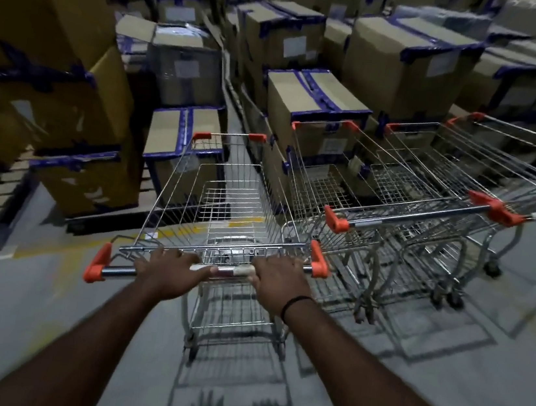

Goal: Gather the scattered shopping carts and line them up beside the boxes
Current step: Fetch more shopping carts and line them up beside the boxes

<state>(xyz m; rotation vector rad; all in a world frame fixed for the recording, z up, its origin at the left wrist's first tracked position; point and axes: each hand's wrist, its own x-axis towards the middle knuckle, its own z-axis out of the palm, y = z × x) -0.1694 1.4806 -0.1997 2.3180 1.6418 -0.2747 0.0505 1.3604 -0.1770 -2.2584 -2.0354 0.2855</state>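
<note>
A wire shopping cart with orange corner caps stands straight ahead of me, its basket empty. My left hand grips the left half of its chrome handle bar. My right hand grips the right half, near the orange end cap. To the right, a second cart is parked with its front against the boxes. A third cart stands just beyond it, side by side. Cardboard boxes taped in blue are stacked right in front of all three carts.
More taped boxes are piled high on pallets at the left, close to my cart's front left corner. A narrow gap runs between the two box stacks. The grey floor with a faded yellow line lies under me.
</note>
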